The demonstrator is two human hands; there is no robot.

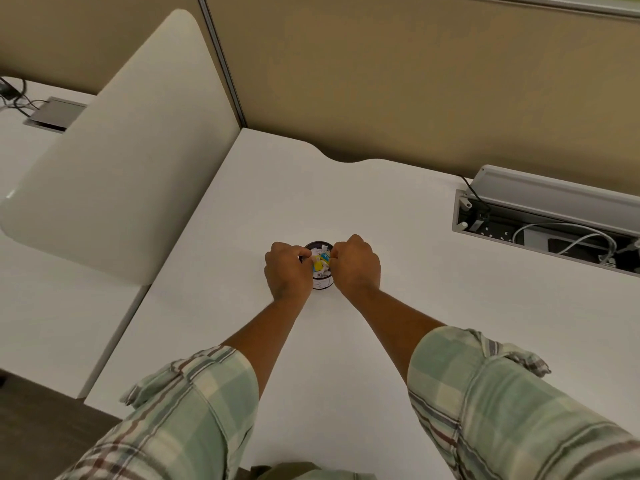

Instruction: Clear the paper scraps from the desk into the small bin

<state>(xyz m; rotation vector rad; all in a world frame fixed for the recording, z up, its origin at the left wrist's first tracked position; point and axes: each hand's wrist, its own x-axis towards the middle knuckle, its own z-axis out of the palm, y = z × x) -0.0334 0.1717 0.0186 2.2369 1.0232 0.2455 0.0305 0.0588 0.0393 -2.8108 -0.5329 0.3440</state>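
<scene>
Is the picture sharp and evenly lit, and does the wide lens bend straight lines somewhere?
Head view: soft, even light, no hard glare on the desk; only faint shadows under the left hand and right hand; the small bin and its paper scraps look slightly soft; the divider post leans, which shows wide-angle distortion.

1. A tan partition wall (415, 81) stands along the far edge of the white worktop.
2. A cream divider panel (114, 150) with rounded corners stands at the left, tilted in the wide-angle view.
3. An open cable tray (540, 230) is sunk into the surface at the right, its grey lid (554, 192) raised behind it.
4. White cables (571, 237) loop inside that tray.
5. A closed grey hatch (55, 114) lies flush at the far left, with black cables (15, 97) beside it.
</scene>
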